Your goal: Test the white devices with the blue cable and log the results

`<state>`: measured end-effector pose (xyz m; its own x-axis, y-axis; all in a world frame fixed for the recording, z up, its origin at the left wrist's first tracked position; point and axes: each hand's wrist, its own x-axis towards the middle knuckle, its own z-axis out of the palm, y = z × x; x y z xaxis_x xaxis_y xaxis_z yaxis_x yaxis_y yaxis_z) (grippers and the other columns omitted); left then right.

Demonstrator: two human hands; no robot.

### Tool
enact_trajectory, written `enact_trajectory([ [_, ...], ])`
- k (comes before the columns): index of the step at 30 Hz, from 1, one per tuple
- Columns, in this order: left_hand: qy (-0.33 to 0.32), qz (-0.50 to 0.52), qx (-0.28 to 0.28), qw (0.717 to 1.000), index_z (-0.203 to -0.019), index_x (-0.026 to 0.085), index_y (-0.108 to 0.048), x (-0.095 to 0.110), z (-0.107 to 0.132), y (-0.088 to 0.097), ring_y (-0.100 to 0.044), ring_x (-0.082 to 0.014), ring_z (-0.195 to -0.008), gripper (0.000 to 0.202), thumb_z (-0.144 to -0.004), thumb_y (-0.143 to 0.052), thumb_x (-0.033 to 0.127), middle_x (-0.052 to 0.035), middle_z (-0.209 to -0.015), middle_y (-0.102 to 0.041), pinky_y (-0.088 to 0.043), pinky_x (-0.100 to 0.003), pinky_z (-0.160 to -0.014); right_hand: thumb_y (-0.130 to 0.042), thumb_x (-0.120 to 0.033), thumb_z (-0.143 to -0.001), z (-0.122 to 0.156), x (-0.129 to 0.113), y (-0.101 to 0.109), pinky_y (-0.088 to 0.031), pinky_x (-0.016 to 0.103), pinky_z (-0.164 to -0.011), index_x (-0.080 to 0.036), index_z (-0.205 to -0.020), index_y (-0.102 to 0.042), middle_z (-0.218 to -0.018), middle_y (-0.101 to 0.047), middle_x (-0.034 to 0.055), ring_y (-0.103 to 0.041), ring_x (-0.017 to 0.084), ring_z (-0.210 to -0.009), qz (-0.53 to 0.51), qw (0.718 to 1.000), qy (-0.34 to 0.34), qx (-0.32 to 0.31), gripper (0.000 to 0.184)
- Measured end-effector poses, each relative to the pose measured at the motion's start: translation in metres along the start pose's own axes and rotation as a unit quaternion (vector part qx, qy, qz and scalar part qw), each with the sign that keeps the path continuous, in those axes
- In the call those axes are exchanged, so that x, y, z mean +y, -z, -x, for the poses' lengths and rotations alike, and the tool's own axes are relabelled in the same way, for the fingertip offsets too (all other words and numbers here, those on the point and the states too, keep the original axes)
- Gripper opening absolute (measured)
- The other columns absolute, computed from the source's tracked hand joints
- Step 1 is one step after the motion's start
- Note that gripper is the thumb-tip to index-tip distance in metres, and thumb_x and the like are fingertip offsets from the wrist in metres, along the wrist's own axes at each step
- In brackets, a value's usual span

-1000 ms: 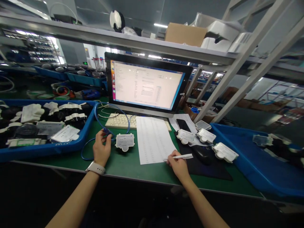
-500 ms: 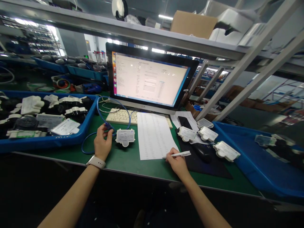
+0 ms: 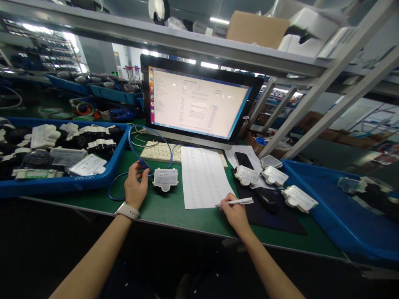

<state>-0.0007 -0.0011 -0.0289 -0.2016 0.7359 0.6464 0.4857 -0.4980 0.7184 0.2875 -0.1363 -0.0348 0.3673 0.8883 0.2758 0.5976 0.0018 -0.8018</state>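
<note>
My left hand [image 3: 136, 185] is closed around the dark blue plug end of a blue cable [image 3: 171, 154], which loops over the green tabletop. Just right of that hand lies a white, labelled plastic module [image 3: 166, 179] with small lugs on its edges. A white pen [image 3: 240, 201] is gripped in my right hand [image 3: 234, 212], its tip at the lower right edge of a printed sheet [image 3: 202, 178]. Rows of small print cover the sheet, too fine to read. It lies partly over a cream keyboard [image 3: 160, 152].
A lit monitor [image 3: 196, 101] stands behind the keyboard. Blue bins with modules stand left [image 3: 121, 153] and right [image 3: 324, 220]. On the right are a black mouse [image 3: 266, 200], a phone [image 3: 243, 160] and several white modules [image 3: 299, 197]. A metal shelf [image 3: 199, 39] crosses above.
The whole view has shifted slightly, so everything appears a little further right. Both hands keep their grip on the cable plug and the pen.
</note>
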Motion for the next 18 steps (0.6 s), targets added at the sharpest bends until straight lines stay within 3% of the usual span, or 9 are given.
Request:
enact_trajectory([
  [18,0.013,0.0,-0.008,1.0,-0.112,0.015,-0.048,-0.0002,-0.0002,0.0002,-0.064,-0.0164,-0.073,0.04,-0.08,-0.052,0.04,-0.0101,-0.099,-0.062,-0.053,-0.029,-0.068,-0.046,-0.028,-0.07,0.0001,0.0011,0.0,-0.034,0.025,-0.051,-0.023,-0.054,-0.042,-0.046,-0.046,-0.0047,-0.044,0.013,-0.048,-0.006,1.0,0.004,0.006,0.017],
])
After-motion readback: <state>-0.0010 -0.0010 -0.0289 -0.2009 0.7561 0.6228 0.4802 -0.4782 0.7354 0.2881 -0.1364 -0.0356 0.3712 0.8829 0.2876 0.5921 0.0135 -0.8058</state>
